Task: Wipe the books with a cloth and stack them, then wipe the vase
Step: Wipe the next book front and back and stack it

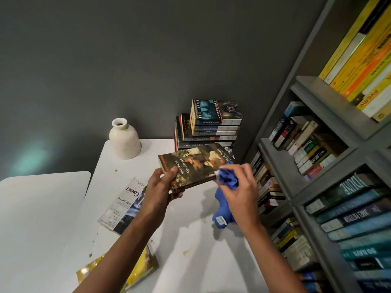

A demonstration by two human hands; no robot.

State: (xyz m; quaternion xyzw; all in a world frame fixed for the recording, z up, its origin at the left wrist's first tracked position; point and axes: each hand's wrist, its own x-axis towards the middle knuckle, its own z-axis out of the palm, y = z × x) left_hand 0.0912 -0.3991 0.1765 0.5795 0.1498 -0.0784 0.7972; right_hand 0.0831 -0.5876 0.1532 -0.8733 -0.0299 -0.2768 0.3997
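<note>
Meanwhile, a book (pixel 194 166) was wiped above the bench (pixel 190 240).
The left hand (pixel 160 187) gripped it; the right hand (pixel 241 187) pinched a bunched blue cloth (pixel 227 179) against its cover.

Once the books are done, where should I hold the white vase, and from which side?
Grip the white vase by its narrow neck, coming from above on the near side: it stands upright, the flared lip would likely stop slipping, and the wall is close behind.
</note>
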